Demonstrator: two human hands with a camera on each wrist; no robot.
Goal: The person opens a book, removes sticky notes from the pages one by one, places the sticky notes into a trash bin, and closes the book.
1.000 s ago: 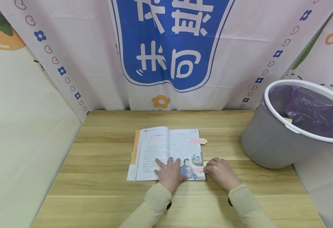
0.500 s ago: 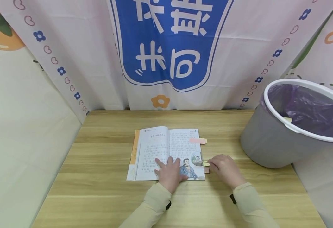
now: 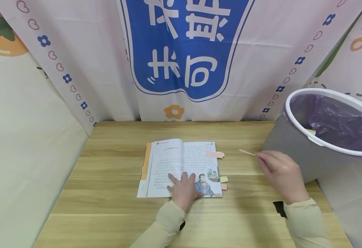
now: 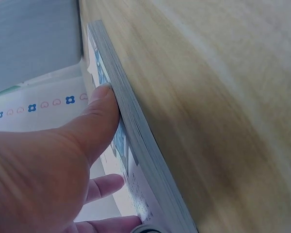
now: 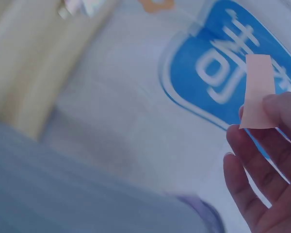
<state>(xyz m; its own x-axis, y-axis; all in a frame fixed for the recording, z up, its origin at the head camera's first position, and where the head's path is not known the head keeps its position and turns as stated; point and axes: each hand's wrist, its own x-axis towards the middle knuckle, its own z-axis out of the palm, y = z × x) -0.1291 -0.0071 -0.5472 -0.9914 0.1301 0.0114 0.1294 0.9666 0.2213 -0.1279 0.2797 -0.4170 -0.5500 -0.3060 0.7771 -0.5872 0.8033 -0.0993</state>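
Note:
An open book [image 3: 168, 162] lies on the table with an illustrated right page. My left hand [image 3: 183, 193] is spread flat over its lower middle, and in the left wrist view the thumb [image 4: 99, 114] presses on the page beside the book's edge. Off to the right, my right hand [image 3: 281, 175] is raised in front of the bin. It pinches a pink sticky note [image 5: 258, 92] between thumb and fingertips. Along the book's right edge, a pink sticky note [image 3: 213, 154] lies across the upper page, with a green tab [image 3: 223, 179] and a pink tab [image 3: 224, 186] sticking out lower down.
A grey waste bin [image 3: 280, 148] with a white rim and purple liner stands at the table's right side. Inside it shows a yellow paper scrap [image 3: 311, 132]. A printed cloth [image 3: 106, 69] hangs behind the wooden table [image 3: 113, 220].
My right hand has peeled the pink sticky note from the lower right page and carried it right and up towards the bin. My left hand stays on the book.

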